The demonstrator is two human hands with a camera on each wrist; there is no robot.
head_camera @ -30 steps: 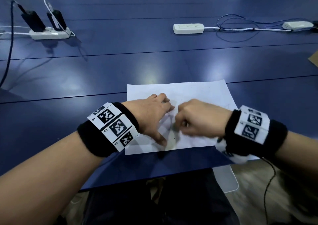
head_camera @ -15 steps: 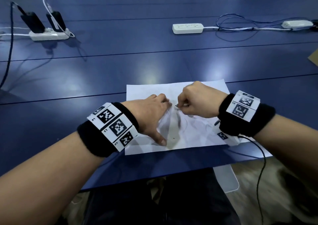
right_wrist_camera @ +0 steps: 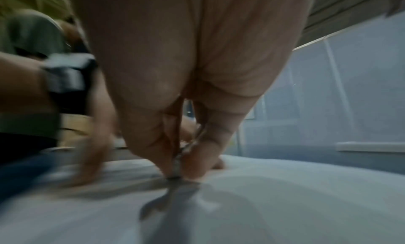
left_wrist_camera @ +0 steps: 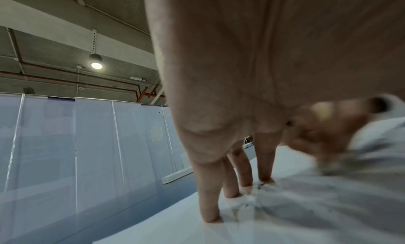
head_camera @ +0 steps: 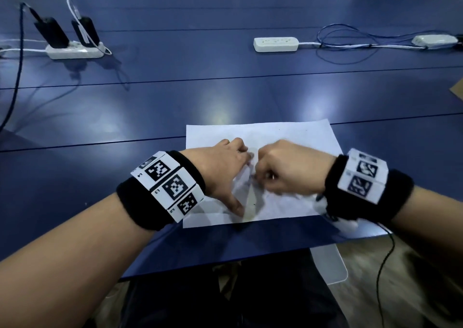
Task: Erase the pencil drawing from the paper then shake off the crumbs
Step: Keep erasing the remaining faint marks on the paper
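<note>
Left hand lies flat with fingers straight and spread, beside the right hand, its fingers curled tight.

My head camera looks down over the white paper sheet; both wrist cameras sit low, close above it

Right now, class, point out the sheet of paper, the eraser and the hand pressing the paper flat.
paper [head_camera: 295, 137]: head view, bare far part of the sheet.
eraser [right_wrist_camera: 176, 162]: right wrist view, blurred sliver pinched between the fingertips.
left hand [head_camera: 220, 167]: head view, back of the hand, fingers spread on the sheet.
</note>
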